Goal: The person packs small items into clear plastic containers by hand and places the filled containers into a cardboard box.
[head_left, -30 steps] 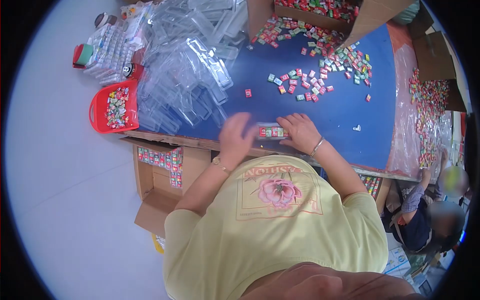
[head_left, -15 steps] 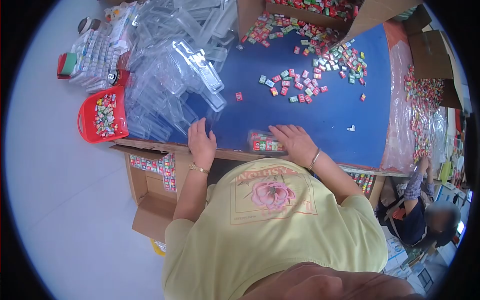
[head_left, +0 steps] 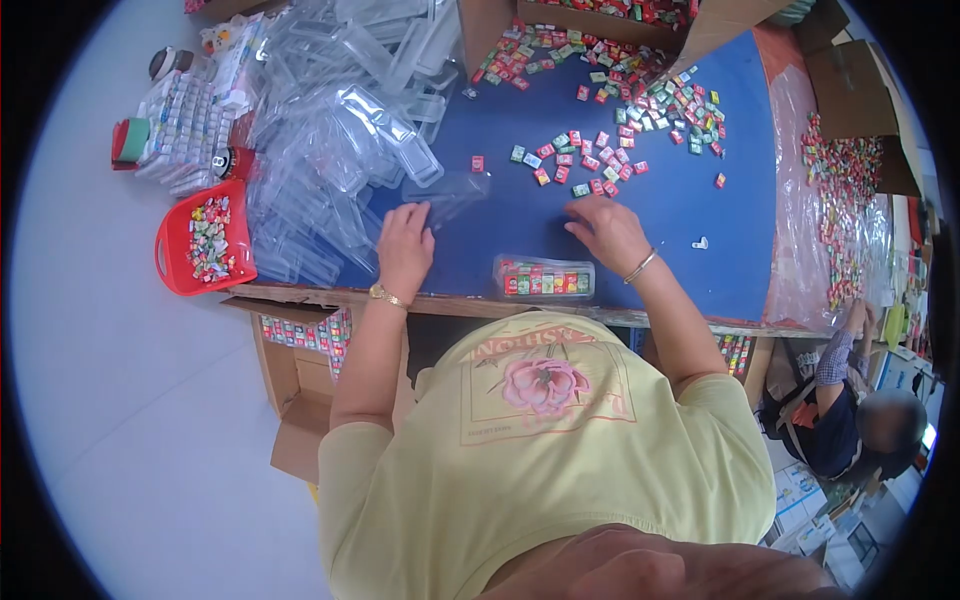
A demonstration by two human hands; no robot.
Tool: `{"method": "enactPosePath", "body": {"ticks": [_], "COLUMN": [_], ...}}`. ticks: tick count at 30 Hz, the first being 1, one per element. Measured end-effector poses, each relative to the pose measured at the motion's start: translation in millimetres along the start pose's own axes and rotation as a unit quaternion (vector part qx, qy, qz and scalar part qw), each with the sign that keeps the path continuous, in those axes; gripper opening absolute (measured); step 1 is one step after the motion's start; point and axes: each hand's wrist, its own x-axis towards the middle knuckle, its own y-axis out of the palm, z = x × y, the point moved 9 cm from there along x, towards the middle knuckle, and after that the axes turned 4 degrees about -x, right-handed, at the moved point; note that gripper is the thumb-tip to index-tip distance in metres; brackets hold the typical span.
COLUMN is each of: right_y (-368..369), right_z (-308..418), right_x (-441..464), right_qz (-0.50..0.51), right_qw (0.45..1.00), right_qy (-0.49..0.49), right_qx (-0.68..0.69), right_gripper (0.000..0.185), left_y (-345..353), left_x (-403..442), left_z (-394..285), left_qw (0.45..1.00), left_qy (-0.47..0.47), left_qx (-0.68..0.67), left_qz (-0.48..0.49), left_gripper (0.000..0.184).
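My left hand (head_left: 405,250) is at the edge of the pile of clear plastic trays, its fingers closed on the near end of a thin clear plastic tray (head_left: 455,192). That tray lies tilted over the blue tabletop, and its outline is faint. My right hand (head_left: 612,235) hovers over the table with thumb and forefinger apart, and nothing shows between them. Just beyond its fingertips are loose small red and green boxes (head_left: 597,187). Close to the table's front edge sits a filled clear tray (head_left: 545,262) with small colourful boxes packed in rows, touched by neither hand.
A heap of clear trays (head_left: 330,130) covers the table's left side. A red basket (head_left: 172,245) of small boxes stands at the left edge. An open carton (head_left: 590,18) spills boxes at the back. Another person (head_left: 835,420) sits at the right, hands near more boxes.
My right hand has left the filled tray and moved forward and slightly right. My left hand has shifted a little forward, and the clear tray by its fingers has swung away from me.
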Motion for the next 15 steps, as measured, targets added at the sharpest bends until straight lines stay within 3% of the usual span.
{"method": "enactPosePath", "body": {"ticks": [3,4,5,7,8,9,11,12,14,15], "right_y": [-4,-4,-1,5,8,6,3,-1,-5,-7], "right_z": [-4,-9,-15,-29,-31,-30,-27,-23,-19,-20], "right_x": [-4,-7,-9,-12,-12,-9,-5,-1,1,2], "right_qz": [-0.02,-0.024,-0.025,-0.014,-0.014,-0.024,-0.038,-0.042,-0.048,-0.057], "right_qw": [1.0,0.999,0.999,0.998,0.998,0.998,0.998,0.998,0.998,0.997], "right_qy": [0.003,0.018,0.019,0.054,0.055,0.049,0.043,0.036,0.031,0.037], "right_qx": [-0.001,0.014,0.015,0.01,0.012,0.018,0.024,0.021,0.016,0.035], "right_gripper": [0.025,0.023,0.023,0.02,0.02,0.019,0.018,0.019,0.02,0.025], "left_y": [-34,-45,-46,-27,-2,1,39,40,19,22], "left_x": [-8,-16,-23,-38,-49,-48,-51,-41,0,11], "left_z": [28,42,39,50,57,54,43,32,-20,-32], "left_qw": [0.988,0.983,0.983,0.961,0.917,0.917,0.742,0.743,0.931,0.931], "left_qy": [-0.049,-0.103,-0.102,-0.195,-0.245,-0.246,-0.332,-0.329,-0.122,-0.12], "left_qx": [0.055,0.022,0.023,-0.18,-0.313,-0.312,-0.581,-0.581,-0.336,-0.338], "left_qz": [-0.139,-0.151,-0.15,-0.074,-0.023,-0.022,0.045,0.046,0.076,0.076], "left_gripper": [0.042,0.041,0.041,0.042,0.043,0.043,0.047,0.047,0.045,0.045]}}
